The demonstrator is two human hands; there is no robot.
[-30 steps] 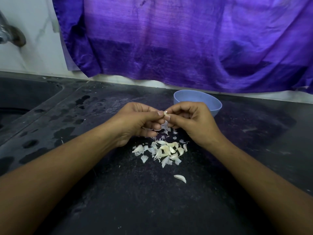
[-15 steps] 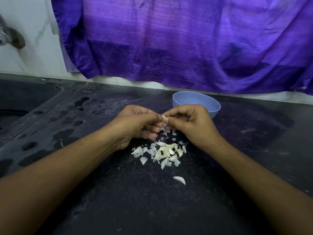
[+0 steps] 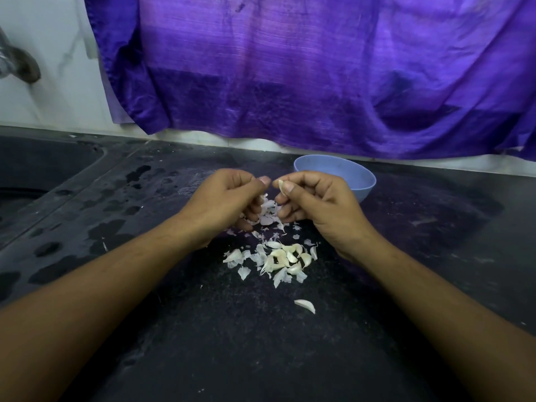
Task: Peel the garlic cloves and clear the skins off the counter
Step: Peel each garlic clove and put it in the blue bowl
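Black, speckled tabletop [image 3: 203,338] carries a heap of garlic cloves and skins [image 3: 280,261], with a lone clove [image 3: 305,306] lying nearer the person. Above the heap the right hand [image 3: 319,207] pinches a garlic clove [image 3: 280,185] between thumb and forefinger. The left hand [image 3: 226,201] is curled, thumb against forefinger; whether it grips a skin I cannot tell. A blue bowl [image 3: 356,181] stands just behind the right hand.

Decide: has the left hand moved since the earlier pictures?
Yes: the left hand has drawn slightly leftward, away from the blue bowl, off the garlic clove.
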